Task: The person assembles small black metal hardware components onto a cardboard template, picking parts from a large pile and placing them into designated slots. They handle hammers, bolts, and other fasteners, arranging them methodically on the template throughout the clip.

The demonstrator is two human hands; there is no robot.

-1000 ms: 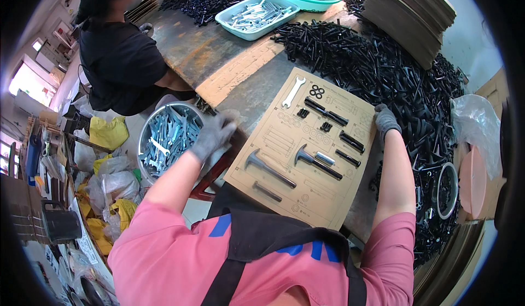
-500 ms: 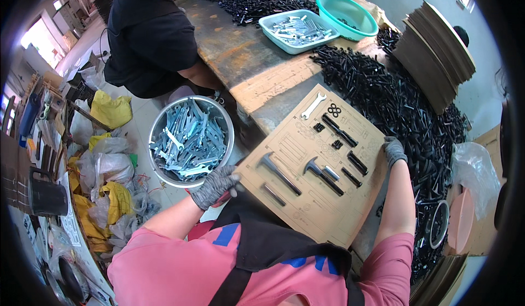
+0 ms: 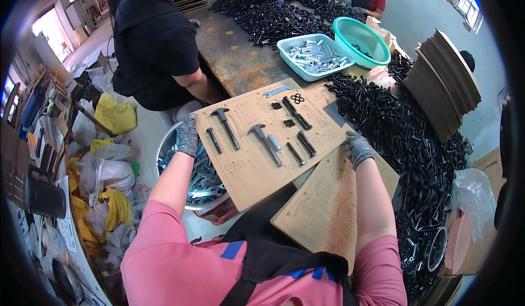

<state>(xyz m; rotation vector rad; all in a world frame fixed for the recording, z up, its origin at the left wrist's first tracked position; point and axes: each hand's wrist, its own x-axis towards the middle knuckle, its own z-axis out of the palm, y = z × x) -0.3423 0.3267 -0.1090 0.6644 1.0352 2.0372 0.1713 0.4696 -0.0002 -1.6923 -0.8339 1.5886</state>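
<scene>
A brown cardboard sheet with printed outlines is held up between my gloved hands. My left hand grips its left edge; my right hand closes on its right corner. Lying on it are a small open-end wrench, black rings, two dark hammer-headed pieces, a silver sleeve and several black bolts. Below it, nearer my body, lies a second printed cardboard sheet with no parts visible on it. My right forearm crosses over that one.
A metal bowl of wrenches sits partly under the sheet at left. Loose black bolts heap along the table's right. Beyond are a pale tray of silver parts, a green basin and stacked cardboard. A co-worker sits at left.
The loaded cardboard sheet has moved left and away from me, carried by both hands. It now covers part of the wrench bowl, and the second sheet underneath has come into view.
</scene>
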